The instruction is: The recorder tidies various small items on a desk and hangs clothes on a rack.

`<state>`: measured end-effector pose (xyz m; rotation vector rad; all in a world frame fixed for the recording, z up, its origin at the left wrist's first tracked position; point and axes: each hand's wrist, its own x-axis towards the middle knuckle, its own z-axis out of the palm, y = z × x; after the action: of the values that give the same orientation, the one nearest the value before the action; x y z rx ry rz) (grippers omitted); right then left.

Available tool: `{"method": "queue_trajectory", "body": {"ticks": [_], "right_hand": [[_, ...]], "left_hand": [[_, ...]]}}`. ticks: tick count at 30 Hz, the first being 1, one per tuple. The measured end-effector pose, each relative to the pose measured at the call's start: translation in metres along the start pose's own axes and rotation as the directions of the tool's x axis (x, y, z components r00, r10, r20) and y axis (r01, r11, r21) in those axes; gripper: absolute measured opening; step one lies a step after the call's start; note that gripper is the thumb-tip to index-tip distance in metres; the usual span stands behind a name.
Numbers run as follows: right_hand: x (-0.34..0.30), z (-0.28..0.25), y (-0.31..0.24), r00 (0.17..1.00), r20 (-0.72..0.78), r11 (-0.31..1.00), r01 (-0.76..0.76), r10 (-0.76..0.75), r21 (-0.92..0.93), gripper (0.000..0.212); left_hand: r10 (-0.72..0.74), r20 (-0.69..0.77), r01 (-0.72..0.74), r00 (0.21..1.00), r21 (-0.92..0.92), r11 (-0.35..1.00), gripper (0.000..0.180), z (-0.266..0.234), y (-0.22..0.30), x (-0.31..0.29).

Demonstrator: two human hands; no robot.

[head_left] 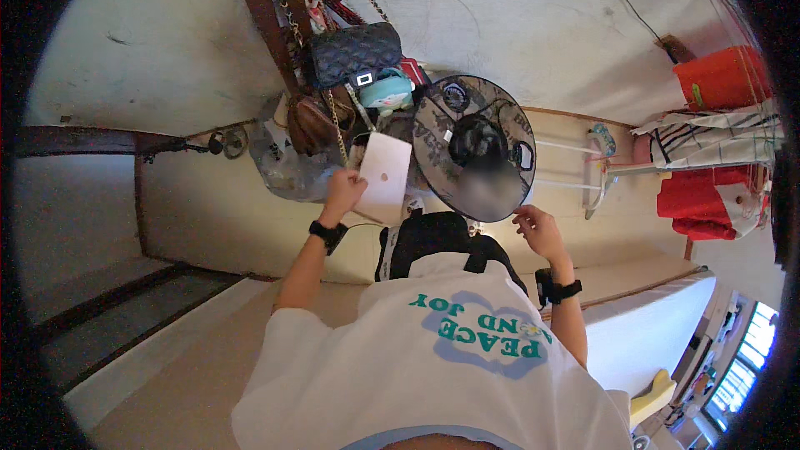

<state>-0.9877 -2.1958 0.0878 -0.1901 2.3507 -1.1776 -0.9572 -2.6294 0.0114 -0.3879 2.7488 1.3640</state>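
My left hand (344, 192) is closed on the edge of a pale pink, flat rectangular case (386, 168) with a small round mark in its middle. At the rim of a wide, round camouflage-patterned hat (431, 129), my right hand (540, 230) pinches the lower right edge. The hat's middle is black, and a blurred patch covers its lower part. Just beyond the case hang a black quilted handbag (355, 52) on a chain strap, a brown bag (312, 123) and a light teal pouch (388, 92).
A clear plastic bag (287, 168) bulges left of the case. White rails (568, 186) stand right of the hat. Farther right hang an orange bag (723, 77) and red-and-white cloth (708, 202). A dark wooden post (265, 12) rises behind the bags.
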Motion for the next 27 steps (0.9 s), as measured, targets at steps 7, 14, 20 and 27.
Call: {"method": "queue_trajectory", "body": {"ticks": [7,14,20,27], "right_hand": [[0.017,0.003,0.016,0.991,0.106,0.987,0.097,-0.084,-0.130,0.022],[0.038,0.024,-0.063,0.891,0.125,0.885,0.449,-0.435,-0.124,0.043],[0.061,0.052,-0.130,0.648,0.336,0.578,0.762,-0.684,-0.294,0.058],[0.064,0.048,-0.109,0.563,0.160,0.470,0.789,-0.811,-0.395,0.011]], "left_hand": [[-0.146,0.113,0.137,0.983,0.083,0.987,0.019,-0.051,0.053,-0.041],[-0.074,0.200,0.069,0.977,0.031,0.997,0.019,-0.029,0.111,-0.050],[-0.075,0.292,0.067,0.954,0.038,0.997,0.020,-0.009,0.164,-0.046],[-0.072,0.257,0.139,0.964,-0.253,0.957,0.017,-0.014,0.187,-0.064]]}}
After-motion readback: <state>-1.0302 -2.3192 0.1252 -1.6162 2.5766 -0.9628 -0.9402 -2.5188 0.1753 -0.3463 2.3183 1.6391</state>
